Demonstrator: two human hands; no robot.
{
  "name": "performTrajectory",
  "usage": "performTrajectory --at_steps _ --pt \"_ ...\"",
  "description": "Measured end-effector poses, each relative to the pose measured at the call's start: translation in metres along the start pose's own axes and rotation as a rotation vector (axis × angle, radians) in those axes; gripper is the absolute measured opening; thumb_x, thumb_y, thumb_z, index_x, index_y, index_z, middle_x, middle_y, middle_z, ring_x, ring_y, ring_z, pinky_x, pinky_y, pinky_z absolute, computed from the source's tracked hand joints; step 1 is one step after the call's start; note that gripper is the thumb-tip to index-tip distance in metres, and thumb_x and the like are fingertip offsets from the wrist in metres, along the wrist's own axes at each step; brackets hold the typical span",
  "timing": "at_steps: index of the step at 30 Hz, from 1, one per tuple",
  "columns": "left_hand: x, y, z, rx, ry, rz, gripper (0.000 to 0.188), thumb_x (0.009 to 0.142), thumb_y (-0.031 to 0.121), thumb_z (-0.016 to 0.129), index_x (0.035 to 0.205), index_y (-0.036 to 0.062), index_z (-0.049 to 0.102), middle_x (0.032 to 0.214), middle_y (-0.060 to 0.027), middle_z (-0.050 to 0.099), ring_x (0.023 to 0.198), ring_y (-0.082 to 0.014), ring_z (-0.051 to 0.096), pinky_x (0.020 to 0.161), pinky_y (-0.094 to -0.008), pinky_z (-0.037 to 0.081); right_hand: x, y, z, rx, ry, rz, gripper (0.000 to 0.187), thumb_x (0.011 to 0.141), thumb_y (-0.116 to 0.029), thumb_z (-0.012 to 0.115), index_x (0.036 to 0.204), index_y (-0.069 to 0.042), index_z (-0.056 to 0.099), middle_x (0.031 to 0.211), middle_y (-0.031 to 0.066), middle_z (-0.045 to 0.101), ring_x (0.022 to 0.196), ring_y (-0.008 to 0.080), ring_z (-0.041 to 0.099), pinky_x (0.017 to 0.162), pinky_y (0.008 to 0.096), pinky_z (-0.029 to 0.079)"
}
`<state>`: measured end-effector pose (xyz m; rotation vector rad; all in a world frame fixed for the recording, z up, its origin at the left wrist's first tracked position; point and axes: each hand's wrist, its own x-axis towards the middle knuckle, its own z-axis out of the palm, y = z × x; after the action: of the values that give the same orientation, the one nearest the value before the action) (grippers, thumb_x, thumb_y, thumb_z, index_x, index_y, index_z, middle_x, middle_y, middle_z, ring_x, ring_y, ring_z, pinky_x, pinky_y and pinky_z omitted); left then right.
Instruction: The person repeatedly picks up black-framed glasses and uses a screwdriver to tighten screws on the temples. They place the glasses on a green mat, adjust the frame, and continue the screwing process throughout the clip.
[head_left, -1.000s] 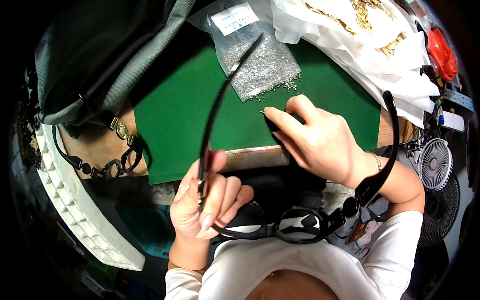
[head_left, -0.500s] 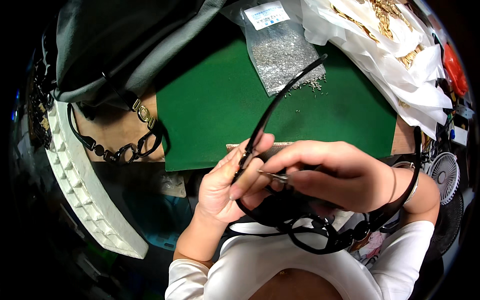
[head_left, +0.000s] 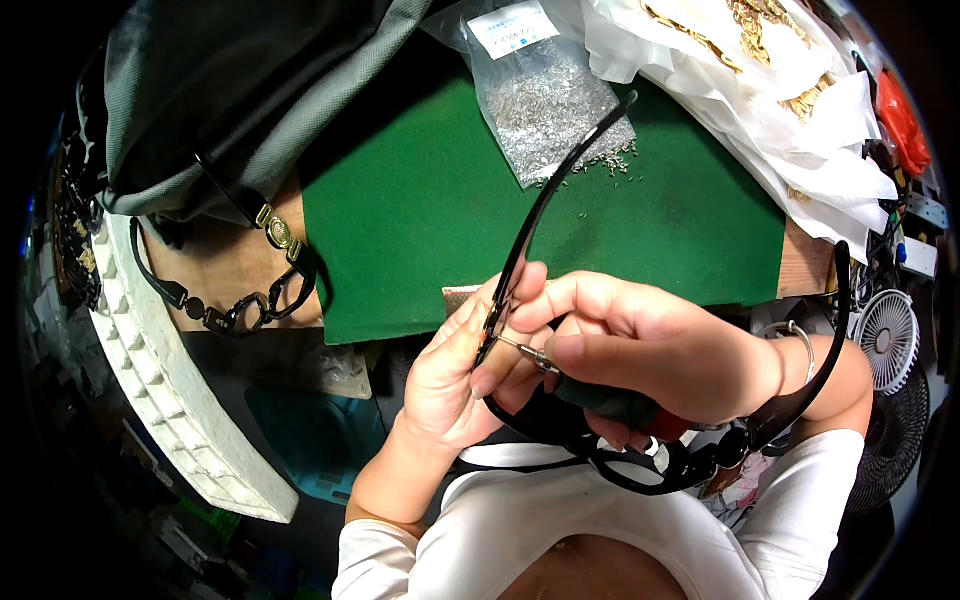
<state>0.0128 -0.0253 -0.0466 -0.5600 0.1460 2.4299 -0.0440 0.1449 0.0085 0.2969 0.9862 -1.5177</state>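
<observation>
My left hand (head_left: 445, 385) is closed around a black glasses frame (head_left: 540, 205) near a temple hinge. That temple points up and away over the green mat, while the lens rims hang low in front of my white top and the other temple rises beside my right wrist. My right hand (head_left: 670, 345) grips a screwdriver (head_left: 540, 358) with a thin metal shaft and a dark grip with red at its rear end. Its tip reaches the hinge area between my left fingers. Whether it sits in a screw is too small to tell.
The green mat (head_left: 400, 240) covers the table. On it lies a clear bag (head_left: 550, 110) of tiny metal parts, some spilled. White wrapping (head_left: 700, 110) with gold pieces is at far right. Another black glasses frame (head_left: 245, 315), a white foam strip (head_left: 180, 420) and a small fan (head_left: 888, 342) flank me.
My right hand has turned, showing more of the screwdriver's grip, and its tip has moved left to the hinge. The lens rims have shifted slightly upward. The left hand keeps its hold.
</observation>
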Motion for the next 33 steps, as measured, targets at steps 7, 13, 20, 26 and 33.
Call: performTrajectory --at_steps 7,13,20,26,33 --pt "0.005 0.000 -0.008 0.072 -0.033 0.015 0.041 0.089 0.027 0.043 0.124 0.0053 0.040 0.057 0.0037 0.045 0.052 -0.0058 0.035 0.054 -0.0190 0.032 -0.001 0.004 -0.001 0.031 0.051 -0.013 0.030 0.087 -0.022 0.046 0.104 0.001 0.037 0.078 0.0044 0.059 0.045 0.0073 0.047 0.034 0.0188 0.035" --pt "0.006 -0.003 -0.006 0.077 0.034 0.002 0.041 0.091 0.027 0.039 0.124 0.0041 0.039 0.063 0.0025 0.045 0.055 -0.0049 0.036 0.056 -0.0181 0.033 -0.002 0.006 -0.002 0.031 0.072 -0.034 0.032 0.086 -0.023 0.047 0.106 -0.001 0.038 0.075 0.0025 0.058 0.046 0.0066 0.047 0.036 0.0185 0.035" --pt "-0.010 -0.008 -0.008 1.861 0.118 0.905 0.055 0.064 -0.012 0.056 0.117 0.0008 0.048 0.088 -0.0099 0.056 0.072 -0.0201 0.055 0.068 -0.0268 0.046 -0.007 -0.006 -0.023 -0.468 0.098 -0.193 0.030 0.087 -0.019 0.048 0.110 0.000 0.043 0.072 0.0005 0.052 0.049 0.0056 0.048 0.043 0.0187 0.040" --pt "-0.059 0.045 -0.031 1.806 0.549 1.389 0.033 0.086 0.009 0.048 0.114 -0.0064 0.047 0.089 -0.0098 0.052 0.071 -0.0188 0.056 0.066 -0.0288 0.048 0.012 0.013 -0.049 -0.862 0.519 -0.541 0.025 0.081 -0.013 0.054 0.102 0.000 0.050 0.085 0.0090 0.053 0.077 0.0142 0.053 0.067 0.0280 0.044" --pt "-0.090 0.111 -0.055 1.638 1.323 1.610 0.029 0.090 0.010 0.042 0.115 -0.0030 0.048 0.096 -0.0096 0.046 0.082 -0.0147 0.050 0.073 -0.0265 0.043 0.019 0.017 -0.048 -0.965 0.529 -0.640 0.020 0.080 -0.011 0.055 0.095 0.001 0.053 0.079 0.0101 0.052 0.072 0.0185 0.052 0.066 0.0284 0.043"
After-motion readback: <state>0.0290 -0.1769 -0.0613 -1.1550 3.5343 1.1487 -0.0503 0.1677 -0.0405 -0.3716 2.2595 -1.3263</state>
